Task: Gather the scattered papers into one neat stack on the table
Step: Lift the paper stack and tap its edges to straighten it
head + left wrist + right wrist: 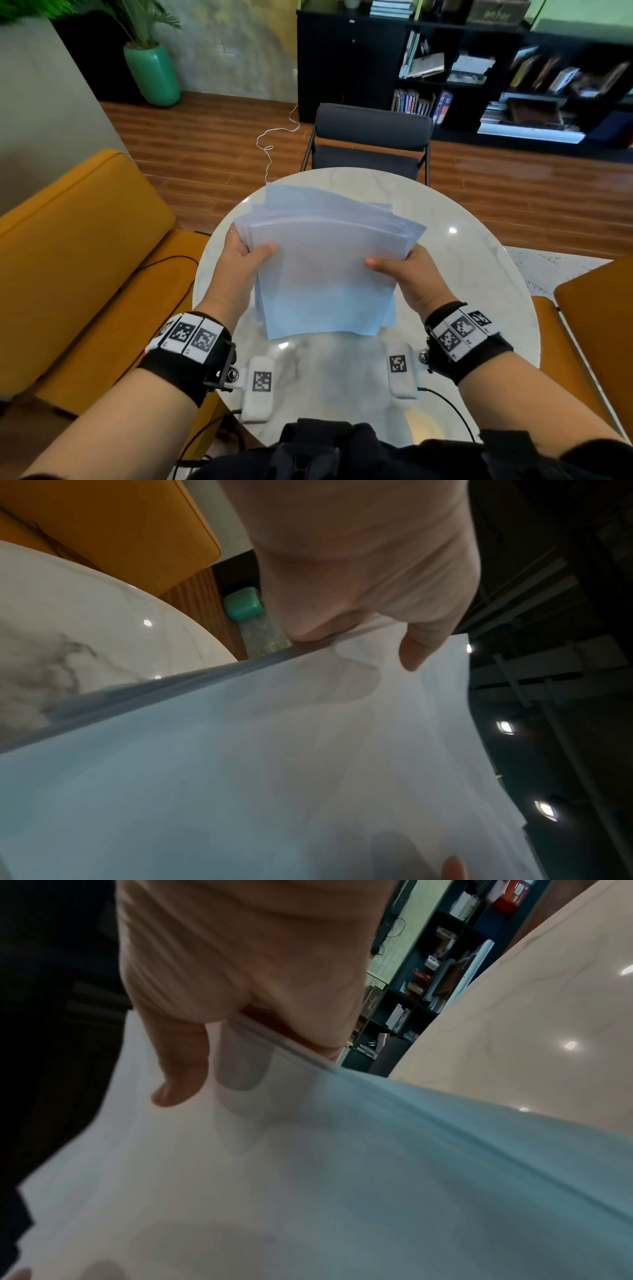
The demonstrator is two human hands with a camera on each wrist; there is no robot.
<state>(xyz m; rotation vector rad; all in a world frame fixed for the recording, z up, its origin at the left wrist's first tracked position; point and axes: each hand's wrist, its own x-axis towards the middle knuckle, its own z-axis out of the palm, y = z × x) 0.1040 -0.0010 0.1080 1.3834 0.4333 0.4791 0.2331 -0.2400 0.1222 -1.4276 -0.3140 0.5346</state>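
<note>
Above the near half of the round marble desk (479, 274), the papers (325, 267) stand on their lower edge, long axis running away from the person and leaning back. Left hand (245, 263) and right hand (407, 277) each pinch a side edge; the far tops are fanned unevenly.

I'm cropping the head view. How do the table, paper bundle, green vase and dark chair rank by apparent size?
Largest to smallest:
1. table
2. paper bundle
3. dark chair
4. green vase
The chair and vase stand farther away, so their true sizes remain unsure.
</note>
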